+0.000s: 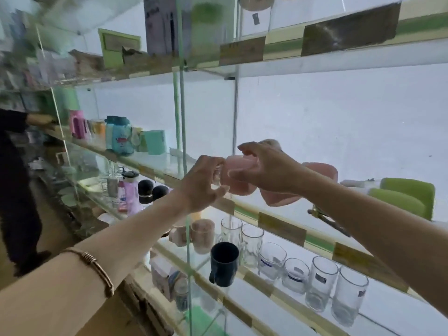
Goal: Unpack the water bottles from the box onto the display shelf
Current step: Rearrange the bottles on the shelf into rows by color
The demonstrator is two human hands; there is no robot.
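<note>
Both my hands meet on a pale pink water bottle (pixel 238 177) at the front edge of the middle glass shelf (pixel 281 220). My left hand (pixel 202 184) grips its left side with curled fingers. My right hand (pixel 264 169) curls over the top and right side. Behind my right wrist more pink bottles (pixel 322 170) stand on the same shelf, partly hidden. The box is out of view.
Green containers (pixel 407 197) sit to the right on that shelf. Coloured bottles (pixel 120 135) line it to the left, past a glass divider (pixel 183 132). Below stand glass tumblers (pixel 323 282), mugs and a dark cup (pixel 224 263). A person (pixel 17 180) stands at far left.
</note>
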